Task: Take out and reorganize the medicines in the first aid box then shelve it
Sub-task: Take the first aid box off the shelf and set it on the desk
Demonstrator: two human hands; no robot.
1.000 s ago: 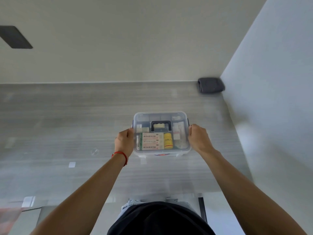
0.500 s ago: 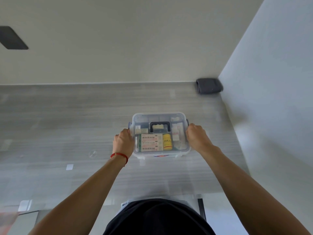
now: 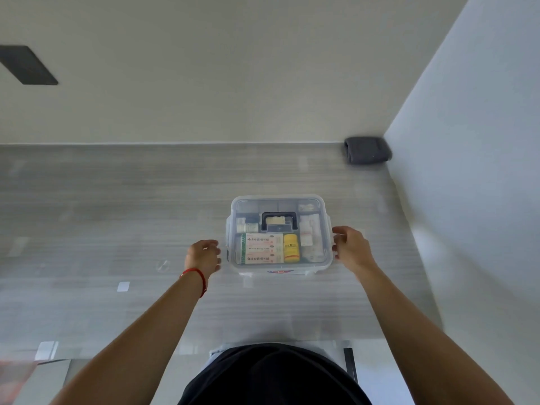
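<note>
Head view. Grey wood-grain surface [image 3: 117, 200] runs wall to wall, pale wall behind it, a lighter side wall on the right. Dark rectangular patch [image 3: 27, 65] on the back wall, upper left. Rolled dark grey cloth [image 3: 366, 149] sits in the far right corner where surface meets both walls. Small white tag [image 3: 123, 286] lies on the surface near left; a faint round mark [image 3: 162, 265] is just beyond it.

First aid box [image 3: 279, 235], clear plastic, lid on, rests flat on the surface right of centre, well short of the cloth. My left hand [image 3: 203, 257] is just beside its left wall, a small gap showing, fingers loosely curled, grip holding nothing. Red string bracelet [image 3: 196, 276] on that wrist. My right hand [image 3: 352, 249] is at the box's right wall, fingers loosely bent toward the side latch; cannot tell if the tips touch it, grip not closed round anything.

Through the lid: dark handle [image 3: 279, 221] at centre back, white cartons with red print [image 3: 261, 248] stacked front left, yellow bottle [image 3: 291, 248] just right of them, white packets [image 3: 309, 233] along the right side, small items in the back compartments too blurred to tell.

Black shirt [image 3: 271, 375] at bottom edge.
</note>
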